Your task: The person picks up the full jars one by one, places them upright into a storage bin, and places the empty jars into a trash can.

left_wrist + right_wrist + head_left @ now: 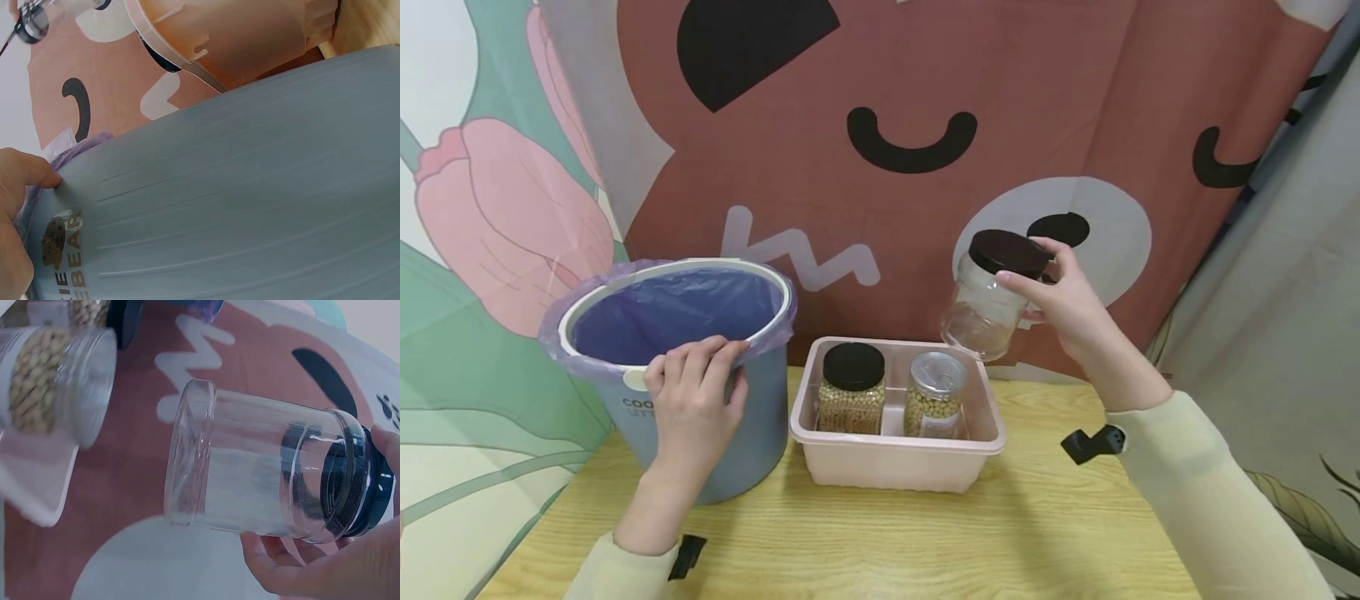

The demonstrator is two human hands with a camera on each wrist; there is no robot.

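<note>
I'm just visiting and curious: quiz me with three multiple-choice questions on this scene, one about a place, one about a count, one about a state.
1. Where does the left hand rest?
A. on the bin's rim
B. in the tub
C. flat on the table

2. How many jars stand in the pink tub?
A. none
B. two
C. four

3. The jar held by the right hand is:
A. full of beans
B. empty, lid on
C. empty, lid off

Answers:
1 A, its fingers curl over the blue bin rim.
2 B, two bean-filled jars stand there.
3 B, it is clear inside, with its black lid on.
</note>
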